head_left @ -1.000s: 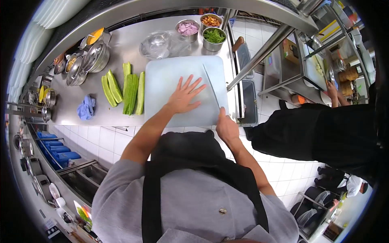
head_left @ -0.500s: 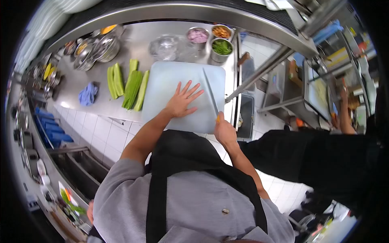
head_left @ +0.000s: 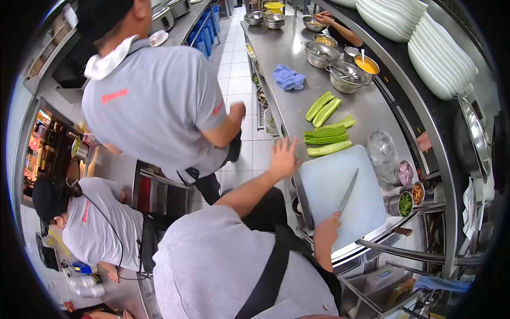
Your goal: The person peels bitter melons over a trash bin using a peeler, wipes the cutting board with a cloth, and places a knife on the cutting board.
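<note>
My right hand (head_left: 326, 233) is closed around the handle of a knife (head_left: 348, 191), whose blade lies over the white cutting board (head_left: 366, 212) and points away from me. My left hand (head_left: 284, 158), fingers spread and holding nothing, hovers beside the board's left corner near the counter's front edge. Just past the board lie long green vegetable pieces (head_left: 325, 135), cut lengthwise, that look like cucumber or zucchini. To the board's right stand metal containers of chopped pink onion (head_left: 405, 173), orange-brown pieces (head_left: 417, 193) and green leaves (head_left: 405, 204).
A crumpled blue cloth (head_left: 288, 77) and several metal bowls (head_left: 346, 76) sit farther along the counter (head_left: 276, 106). Clear plastic wrap (head_left: 381, 147) is beside the board. A shelf with stacked white plates (head_left: 442, 56) overhangs the right. One co-worker (head_left: 154, 101) stands close at left, another (head_left: 101, 220) behind.
My view has swung left along the counter. My left hand has lifted off the cutting board and moved past its edge. The right hand still holds the knife over the board.
</note>
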Available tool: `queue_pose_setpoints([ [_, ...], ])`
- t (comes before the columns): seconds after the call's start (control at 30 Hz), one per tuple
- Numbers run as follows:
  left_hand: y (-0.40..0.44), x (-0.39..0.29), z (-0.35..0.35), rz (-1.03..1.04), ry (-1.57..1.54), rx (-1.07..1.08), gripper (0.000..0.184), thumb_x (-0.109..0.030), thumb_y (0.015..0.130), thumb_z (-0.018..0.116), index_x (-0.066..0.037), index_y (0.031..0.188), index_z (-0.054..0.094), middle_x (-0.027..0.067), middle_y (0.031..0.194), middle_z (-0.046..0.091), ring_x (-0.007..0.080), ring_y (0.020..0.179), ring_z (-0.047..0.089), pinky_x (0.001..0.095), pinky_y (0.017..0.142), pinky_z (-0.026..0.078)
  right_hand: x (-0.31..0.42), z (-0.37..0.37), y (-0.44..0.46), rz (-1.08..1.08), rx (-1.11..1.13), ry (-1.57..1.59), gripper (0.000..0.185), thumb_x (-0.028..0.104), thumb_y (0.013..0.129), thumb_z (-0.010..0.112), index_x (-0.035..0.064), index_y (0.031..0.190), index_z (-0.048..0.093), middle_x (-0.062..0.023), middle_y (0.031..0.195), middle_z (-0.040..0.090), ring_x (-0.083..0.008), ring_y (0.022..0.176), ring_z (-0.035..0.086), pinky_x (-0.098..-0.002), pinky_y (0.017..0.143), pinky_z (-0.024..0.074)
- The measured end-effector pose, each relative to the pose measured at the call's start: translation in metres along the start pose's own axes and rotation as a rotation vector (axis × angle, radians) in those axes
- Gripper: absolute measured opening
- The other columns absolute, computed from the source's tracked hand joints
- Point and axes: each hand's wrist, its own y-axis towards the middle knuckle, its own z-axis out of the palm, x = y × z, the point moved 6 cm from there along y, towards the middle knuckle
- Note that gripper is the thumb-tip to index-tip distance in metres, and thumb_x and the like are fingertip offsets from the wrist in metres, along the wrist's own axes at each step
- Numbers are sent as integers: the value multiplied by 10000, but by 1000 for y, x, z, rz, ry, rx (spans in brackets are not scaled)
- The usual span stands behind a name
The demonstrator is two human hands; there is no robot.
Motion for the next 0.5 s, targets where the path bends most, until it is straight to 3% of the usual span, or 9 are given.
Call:
queue_pose_setpoints([
  [0.07, 3, 27, -6, 72, 48, 80, 916, -377, 812, 708, -213, 1564, 210, 210, 1543, 298, 467, 1411, 271, 609, 1102, 279, -8, -2, -2, 39, 28, -38, 724, 74, 911, 490, -43, 1514, 106, -312, 1177, 523, -417, 848, 678, -466, 728, 570],
  [0.17, 33, 51, -7, 266, 93, 155, 923, -387, 800, 730, -266, 1564, 226, 189, 1576, 255, 462, 1427, 246, 611, 1113, 279, -74, -6, -2, -139, -19, -168, 775, 89, 931, 469, 185, 1585, 64, -273, 1206, 534, -411, 808, 662, -490, 663, 538],
  [0.2, 44, 54, -4, 383, 82, 146, 909, -377, 812, 728, -270, 1563, 227, 175, 1594, 233, 449, 1443, 226, 621, 1121, 272, -103, -10, 1, -141, -30, -174, 774, 79, 923, 472, 234, 1584, 102, -270, 1127, 583, -399, 787, 659, -489, 649, 539],
  [0.27, 68, 40, -21, 657, 170, 197, 882, -373, 817, 721, -279, 1557, 250, 162, 1582, 271, 438, 1431, 262, 583, 1132, 294, -115, -69, -3, -144, -18, -277, 681, 120, 930, 473, 268, 1552, 240, -237, 1015, 641, -369, 789, 680, -486, 673, 547],
  [0.33, 101, 43, 3, 792, 115, 495, 794, -398, 831, 701, -280, 1528, 338, 153, 1561, 323, 430, 1415, 304, 547, 1129, 326, -114, -125, -6, -137, -19, -485, 652, 114, 904, 487, 281, 1519, 349, -174, 858, 682, -332, 752, 689, -486, 657, 548],
  [0.4, 122, 33, 8, 904, 282, 617, 649, -407, 866, 665, -265, 1464, 454, 157, 1523, 382, 390, 1389, 369, 543, 1099, 369, -93, -164, -14, -65, -10, -502, 603, 74, 868, 501, 247, 1444, 468, -151, 880, 698, -324, 795, 695, -473, 664, 551],
  [0.5, 148, 11, 24, 1125, 240, 635, 524, -412, 907, 622, -220, 1387, 539, 166, 1474, 430, 344, 1361, 419, 536, 1064, 408, -70, -158, -18, 99, -16, -405, 494, 98, 881, 507, 196, 1366, 520, -150, 922, 708, -329, 909, 696, -479, 754, 553],
])
